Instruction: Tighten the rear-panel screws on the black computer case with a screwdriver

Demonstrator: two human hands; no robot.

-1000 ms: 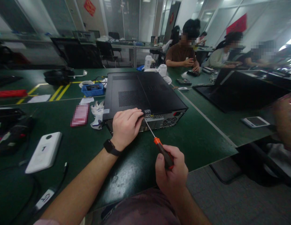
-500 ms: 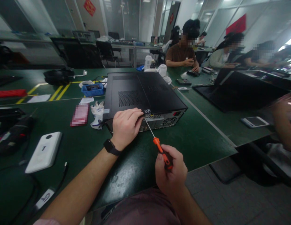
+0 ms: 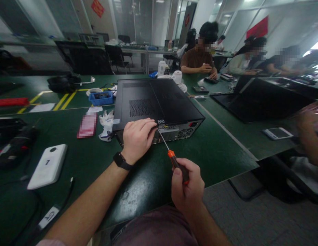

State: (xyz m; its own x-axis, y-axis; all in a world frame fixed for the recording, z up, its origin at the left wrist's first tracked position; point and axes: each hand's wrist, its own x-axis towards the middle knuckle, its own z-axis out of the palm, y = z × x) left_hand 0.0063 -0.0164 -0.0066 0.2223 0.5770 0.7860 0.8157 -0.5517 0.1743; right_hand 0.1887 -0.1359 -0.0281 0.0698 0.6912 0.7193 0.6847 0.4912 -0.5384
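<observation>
A black computer case (image 3: 146,92) lies on its side on the green table, with its rear panel of ports and vents facing me. My right hand (image 3: 188,181) grips a screwdriver (image 3: 170,154) by its orange-and-black handle. The thin shaft slants up and left to the case's rear edge. Up at that edge, my left hand (image 3: 138,138) has its fingers pressed together beside the screwdriver's tip. Those fingertips hide the tip, and whatever they pinch cannot be made out.
Left of the case are white gloves (image 3: 107,124), a pink pixelated item (image 3: 87,125), a blue bin (image 3: 101,98) and a white power bank (image 3: 48,166) near cables. To the right are a black laptop (image 3: 264,95) and a phone (image 3: 278,133). Several people sit beyond.
The screwdriver handle has turned about its axis in my right hand, and my right thumb and fingers have shifted slightly. My left hand and the case have stayed put.
</observation>
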